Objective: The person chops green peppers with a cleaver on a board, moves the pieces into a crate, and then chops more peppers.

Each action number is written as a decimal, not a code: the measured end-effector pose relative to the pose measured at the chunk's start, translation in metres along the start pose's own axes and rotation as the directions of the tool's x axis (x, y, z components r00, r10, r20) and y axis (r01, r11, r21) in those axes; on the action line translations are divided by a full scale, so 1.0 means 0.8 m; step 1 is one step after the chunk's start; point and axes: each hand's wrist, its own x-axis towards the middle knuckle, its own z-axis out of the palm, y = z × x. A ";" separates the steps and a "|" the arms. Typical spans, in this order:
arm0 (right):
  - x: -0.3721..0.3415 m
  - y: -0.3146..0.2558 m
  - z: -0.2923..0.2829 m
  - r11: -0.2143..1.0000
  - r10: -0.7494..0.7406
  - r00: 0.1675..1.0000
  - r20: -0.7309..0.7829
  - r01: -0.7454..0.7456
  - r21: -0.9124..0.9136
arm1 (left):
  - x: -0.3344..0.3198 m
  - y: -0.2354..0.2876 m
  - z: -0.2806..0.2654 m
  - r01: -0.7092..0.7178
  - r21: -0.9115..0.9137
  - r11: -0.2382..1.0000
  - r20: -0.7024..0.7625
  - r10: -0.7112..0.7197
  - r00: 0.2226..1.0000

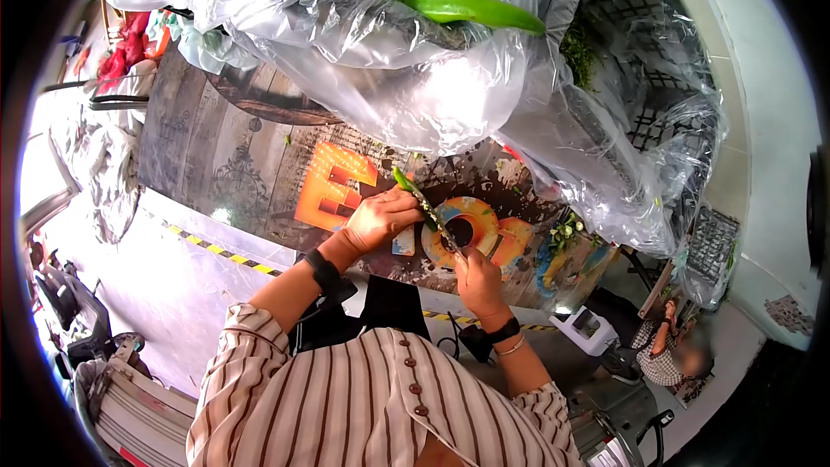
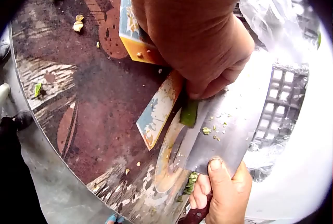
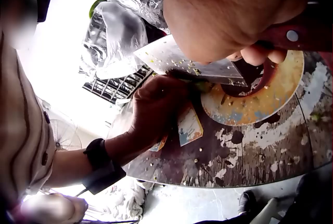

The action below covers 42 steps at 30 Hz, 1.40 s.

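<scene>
My left hand (image 1: 385, 218) grips a long green pepper (image 1: 402, 178), its tip sticking out beyond the fingers in the head view. In the left wrist view a cut end of the pepper (image 2: 189, 114) shows below the fingertips, right beside a broad cleaver blade (image 2: 231, 125). My right hand (image 1: 481, 284) holds the cleaver by its dark red handle (image 3: 307, 31), the thumb lying against the blade near the handle in the left wrist view. Pale seeds and green bits cling to the blade (image 3: 171, 57). Both hands work close over the table (image 1: 186, 147).
A plastic-lined container (image 1: 346, 60) heaped with green peppers (image 1: 471, 9) stands at the table's far side. Plastic-draped black crates (image 1: 648, 78) are on the right. Pepper scraps (image 1: 566, 232) and scattered seeds (image 2: 78, 25) lie on the tabletop. Another person (image 1: 661, 355) sits at far right.
</scene>
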 end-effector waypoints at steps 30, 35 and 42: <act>0.009 -0.005 -0.002 1.000 0.005 0.999 0.033 -0.004 -0.030 | 0.003 0.001 0.000 0.037 -0.030 0.999 0.011 -0.036 0.999; 0.008 0.001 0.000 0.999 -0.009 1.000 0.029 0.010 -0.032 | 0.000 -0.003 0.003 0.019 -0.023 1.000 0.016 -0.018 1.000; 0.033 -0.011 0.004 0.997 -0.064 0.998 0.023 0.064 -0.033 | 0.007 0.004 -0.002 0.033 -0.055 0.998 0.028 -0.032 0.999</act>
